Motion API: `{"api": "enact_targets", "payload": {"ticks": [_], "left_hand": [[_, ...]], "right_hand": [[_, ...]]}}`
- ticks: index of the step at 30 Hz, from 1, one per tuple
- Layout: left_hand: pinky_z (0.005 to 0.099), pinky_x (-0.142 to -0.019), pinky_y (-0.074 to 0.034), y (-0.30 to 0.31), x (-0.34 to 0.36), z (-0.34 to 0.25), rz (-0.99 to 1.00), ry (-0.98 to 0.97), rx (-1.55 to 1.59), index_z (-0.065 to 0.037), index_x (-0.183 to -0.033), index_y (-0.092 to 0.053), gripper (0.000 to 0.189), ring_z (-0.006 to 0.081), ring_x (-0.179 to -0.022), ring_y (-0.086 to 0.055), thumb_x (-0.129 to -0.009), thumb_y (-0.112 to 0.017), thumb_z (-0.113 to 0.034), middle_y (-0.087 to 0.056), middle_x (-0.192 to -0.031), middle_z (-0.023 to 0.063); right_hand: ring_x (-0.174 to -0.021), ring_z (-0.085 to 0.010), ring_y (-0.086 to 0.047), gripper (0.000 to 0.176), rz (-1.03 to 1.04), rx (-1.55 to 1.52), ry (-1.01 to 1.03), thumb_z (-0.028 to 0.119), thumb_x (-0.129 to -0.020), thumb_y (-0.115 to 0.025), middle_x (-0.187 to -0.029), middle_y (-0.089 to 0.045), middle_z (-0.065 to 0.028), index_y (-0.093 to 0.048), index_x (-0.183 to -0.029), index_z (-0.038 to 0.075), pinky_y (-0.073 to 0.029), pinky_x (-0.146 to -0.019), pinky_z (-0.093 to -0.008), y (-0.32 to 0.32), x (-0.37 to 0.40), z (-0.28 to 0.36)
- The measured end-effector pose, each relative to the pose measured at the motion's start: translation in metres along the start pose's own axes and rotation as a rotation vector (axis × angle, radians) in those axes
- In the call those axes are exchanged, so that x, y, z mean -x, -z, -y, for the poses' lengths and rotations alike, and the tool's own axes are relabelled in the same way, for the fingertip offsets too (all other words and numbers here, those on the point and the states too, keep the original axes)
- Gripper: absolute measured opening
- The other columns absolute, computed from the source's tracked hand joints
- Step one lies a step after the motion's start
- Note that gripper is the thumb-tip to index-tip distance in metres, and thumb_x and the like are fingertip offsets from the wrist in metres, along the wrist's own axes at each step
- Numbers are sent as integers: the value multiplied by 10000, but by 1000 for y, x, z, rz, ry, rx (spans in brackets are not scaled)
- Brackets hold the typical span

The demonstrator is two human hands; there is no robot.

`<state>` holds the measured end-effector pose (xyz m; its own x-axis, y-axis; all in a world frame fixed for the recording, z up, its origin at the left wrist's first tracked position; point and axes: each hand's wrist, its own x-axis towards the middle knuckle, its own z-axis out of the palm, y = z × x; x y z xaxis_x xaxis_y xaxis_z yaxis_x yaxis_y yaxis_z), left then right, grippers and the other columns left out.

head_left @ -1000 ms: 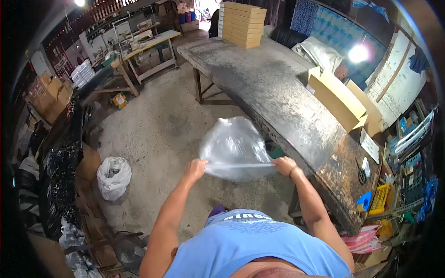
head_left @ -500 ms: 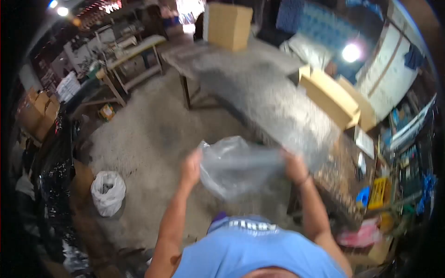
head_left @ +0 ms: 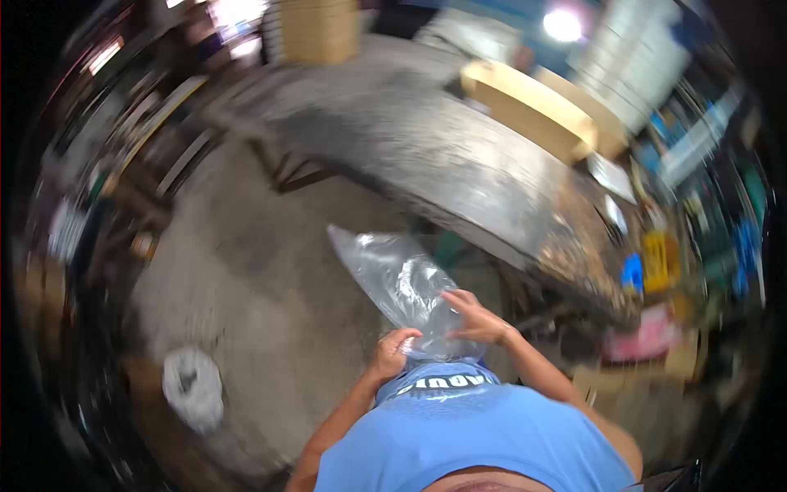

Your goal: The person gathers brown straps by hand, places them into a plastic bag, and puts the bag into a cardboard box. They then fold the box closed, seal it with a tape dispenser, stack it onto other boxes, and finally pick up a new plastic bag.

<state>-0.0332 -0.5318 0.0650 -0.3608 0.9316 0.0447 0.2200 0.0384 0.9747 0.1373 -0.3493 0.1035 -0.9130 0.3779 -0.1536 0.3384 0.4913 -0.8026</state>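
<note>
A clear plastic bag (head_left: pixel 398 275) stretches out in front of my blue shirt, its far corner pointing up and left over the floor. Its near end lies against my waist. My left hand (head_left: pixel 393 354) pinches the near left edge of the bag between thumb and fingers. On the right side, my right hand (head_left: pixel 479 320) has its fingers apart, with the fingertips resting against the plastic.
A long worn table (head_left: pixel 393 123) runs from the back to the right. On it are a cardboard box (head_left: pixel 320 31) and an open carton (head_left: pixel 529 102). A white bag (head_left: pixel 193 389) stands on the floor at left. Near the right end are a yellow crate (head_left: pixel 658 261) and pink material (head_left: pixel 643 332).
Both hands have come down and closer to my waist with the bag, which was stretched between them. My right hand has loosened its grip. The view has turned.
</note>
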Motion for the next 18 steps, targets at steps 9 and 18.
{"api": "enact_targets", "payload": {"ticks": [9, 18], "left_hand": [[352, -885, -445, -19, -99, -104, 623, -451, -147, -44, -1105, -587, 405, 296, -1063, -542, -709, -568, 36, -565, -1135, 148], [354, -864, -457, -104, -183, -65, 505, -99, -318, -43, -1106, -590, 306, 301, -1008, -575, -806, -602, -102, -584, -1098, 149]], "right_hand": [[-898, -347, -578, 201, -87, 18, 14, 83, -738, -587, -927, -601, -176, -577, -925, 9, -450, -778, -407, 17, 24, -40], [-784, -374, -559, 150, -1027, 729, -199, 9, -679, -540, -791, -569, -181, -557, -828, 15, -456, -672, -427, 311, 148, -175]]}}
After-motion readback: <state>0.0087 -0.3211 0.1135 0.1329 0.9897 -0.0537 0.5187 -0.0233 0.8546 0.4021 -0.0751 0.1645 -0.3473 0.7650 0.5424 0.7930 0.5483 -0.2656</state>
